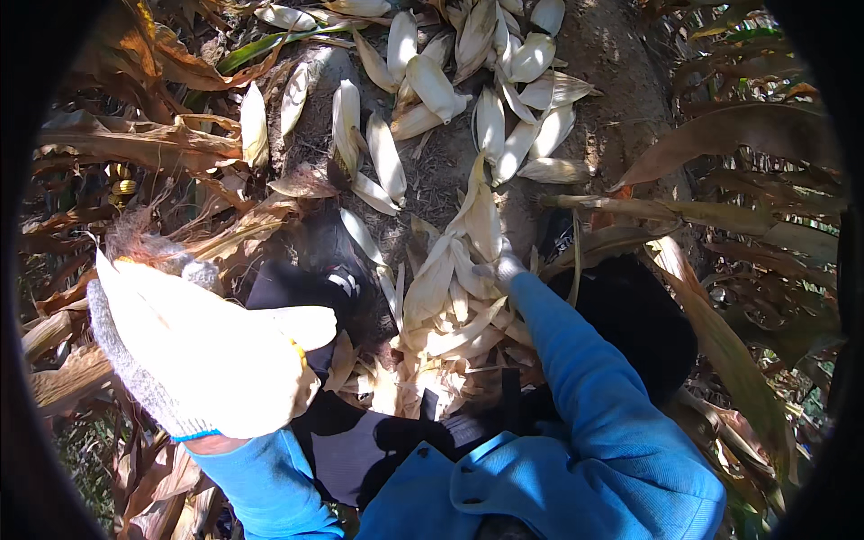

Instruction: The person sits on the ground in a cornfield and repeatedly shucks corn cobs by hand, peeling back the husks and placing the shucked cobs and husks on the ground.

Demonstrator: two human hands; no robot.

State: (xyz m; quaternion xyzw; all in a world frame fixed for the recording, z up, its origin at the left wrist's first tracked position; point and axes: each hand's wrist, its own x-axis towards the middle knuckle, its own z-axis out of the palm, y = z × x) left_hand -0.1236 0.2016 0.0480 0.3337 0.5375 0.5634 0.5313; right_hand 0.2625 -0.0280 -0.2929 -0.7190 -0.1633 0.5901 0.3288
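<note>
At the lower left, my left hand in a grey knitted glove grips a large ear of corn in its pale husk, overexposed by the sun; a bit of yellow kernel shows at its right edge and brown silk at its top. My right hand, gloved too, reaches forward to a bunch of pale husk leaves between my legs and touches it. Whether its fingers are closed on the leaves is hidden. Loose torn husks lie nearer my body.
Several husked-over corn ears lie scattered on the bare soil ahead. Dry corn stalks and leaves crowd the left side; more dry leaves and a stalk lean in from the right. A partly bared yellow cob sits at the left.
</note>
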